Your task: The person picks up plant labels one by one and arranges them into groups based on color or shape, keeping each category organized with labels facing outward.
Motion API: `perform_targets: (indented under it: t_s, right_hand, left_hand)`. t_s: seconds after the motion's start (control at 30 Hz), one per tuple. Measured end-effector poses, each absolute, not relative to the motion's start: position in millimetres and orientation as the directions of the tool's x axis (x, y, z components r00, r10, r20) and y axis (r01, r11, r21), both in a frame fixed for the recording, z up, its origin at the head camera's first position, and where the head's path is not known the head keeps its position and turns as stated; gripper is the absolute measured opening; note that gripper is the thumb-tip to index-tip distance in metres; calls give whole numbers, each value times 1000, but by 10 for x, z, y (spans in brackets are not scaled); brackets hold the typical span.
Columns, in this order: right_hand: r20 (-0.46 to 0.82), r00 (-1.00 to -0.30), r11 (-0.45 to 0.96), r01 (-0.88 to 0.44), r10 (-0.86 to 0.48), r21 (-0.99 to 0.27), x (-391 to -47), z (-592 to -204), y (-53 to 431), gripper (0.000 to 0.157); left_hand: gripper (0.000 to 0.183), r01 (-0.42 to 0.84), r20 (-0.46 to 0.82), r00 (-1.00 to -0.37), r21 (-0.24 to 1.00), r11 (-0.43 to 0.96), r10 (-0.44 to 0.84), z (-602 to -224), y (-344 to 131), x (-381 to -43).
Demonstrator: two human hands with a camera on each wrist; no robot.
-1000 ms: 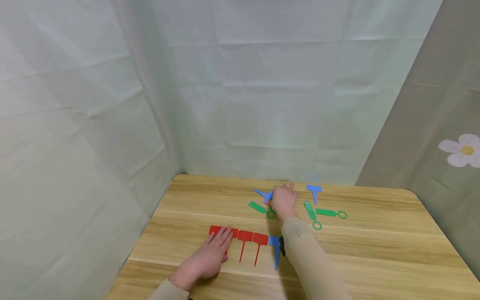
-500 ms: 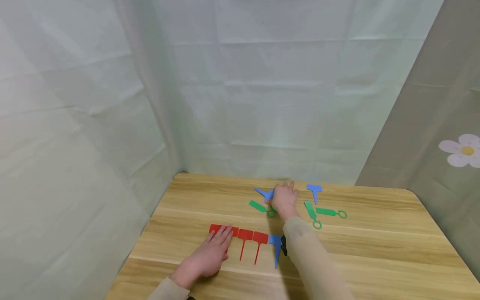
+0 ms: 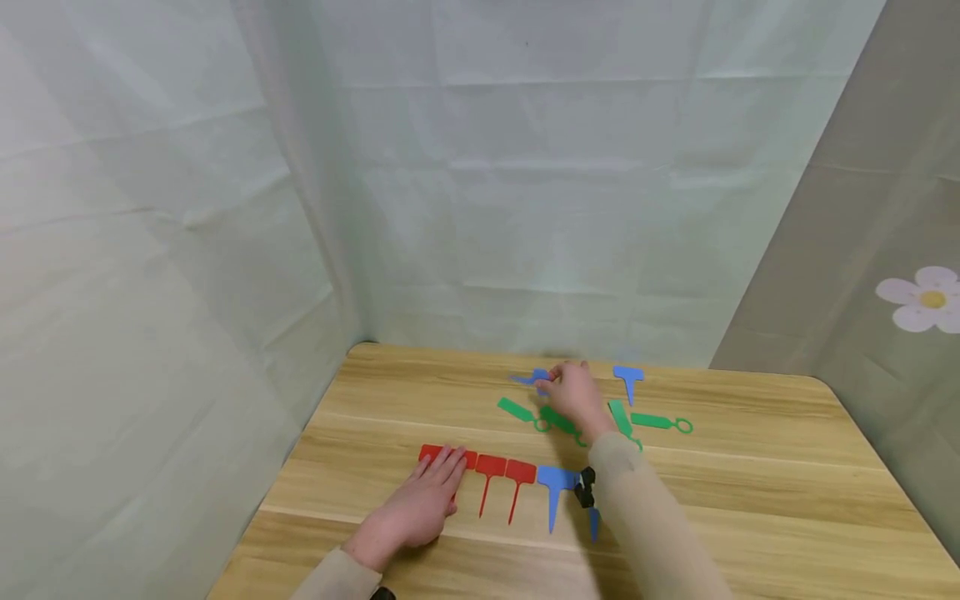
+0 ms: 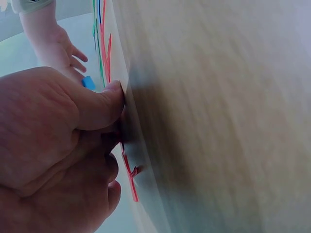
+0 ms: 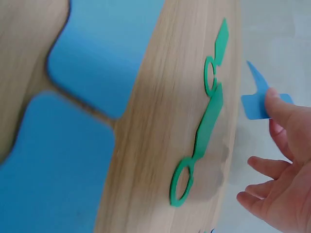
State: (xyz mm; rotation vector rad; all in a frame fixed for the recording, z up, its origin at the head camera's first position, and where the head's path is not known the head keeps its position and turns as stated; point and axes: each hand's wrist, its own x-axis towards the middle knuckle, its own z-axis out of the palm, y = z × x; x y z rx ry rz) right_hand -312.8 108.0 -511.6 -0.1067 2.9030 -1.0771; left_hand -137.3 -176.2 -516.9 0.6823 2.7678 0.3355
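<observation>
Thumb and fingertips of my right hand (image 3: pixel 577 398) pinch a blue T-shaped plant label (image 5: pixel 255 104) near the table's far side. In the right wrist view the label hangs clear of the wood, its pointed stem upward. My left hand (image 3: pixel 417 506) rests with fingers extended on the left end of a row of red plant labels (image 3: pixel 521 472), hiding part of them. That row continues to the right with two blue T-shaped labels (image 3: pixel 557 479), one partly behind the right sleeve. Close under the right hand lies a green ring-ended tag (image 3: pixel 557 418).
Another green ring-ended tag (image 3: pixel 516 409) lies left of the right hand. Two more green tags (image 3: pixel 651 422) lie to its right, one partly covered by the sleeve. A blue T-shaped label (image 3: pixel 628 377) sits near the back edge. Pale fabric (image 3: pixel 525 208) hangs behind the wooden table.
My right hand has lifted the blue label off the table, and its stem has swung. The right forearm has shifted right, uncovering the green tag below. The left hand has stayed put.
</observation>
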Motion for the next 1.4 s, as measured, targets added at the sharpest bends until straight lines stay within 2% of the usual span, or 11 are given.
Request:
perform_targets:
  t_s: [0.13, 0.3, 0.57, 1.0, 1.17, 1.4]
  right_hand:
    - [-40, -999, 660, 11, -28, -751, -3072, -5089, 1187, 33]
    - [-28, -999, 590, 42, 33, -807, -3027, -5082, 1328, 39]
    - [38, -999, 571, -12, 34, -821, -2961, -5057, 1559, 37]
    - [55, -997, 612, -14, 47, -791, -2966, -4988, 1734, 37]
    - [42, -999, 622, -29, 6, -782, -2931, -4981, 1770, 35]
    - [54, -989, 606, -129, -141, -785, -2799, -4907, 1908, 32]
  left_hand:
    - [63, 416, -201, -851, 306, 856, 485, -5208, -1772, -1382]
    - [63, 416, -195, -855, 293, 861, 480, -5223, -1771, -1385]
    - [63, 416, -201, -856, 276, 866, 476, -5198, -1769, -1375]
    - [64, 424, -206, -851, 273, 864, 483, -5225, -1768, -1401]
    - [63, 436, -199, -846, 276, 856, 495, -5231, -1749, -1408]
    - [62, 434, -198, -845, 288, 853, 497, -5239, -1732, -1414]
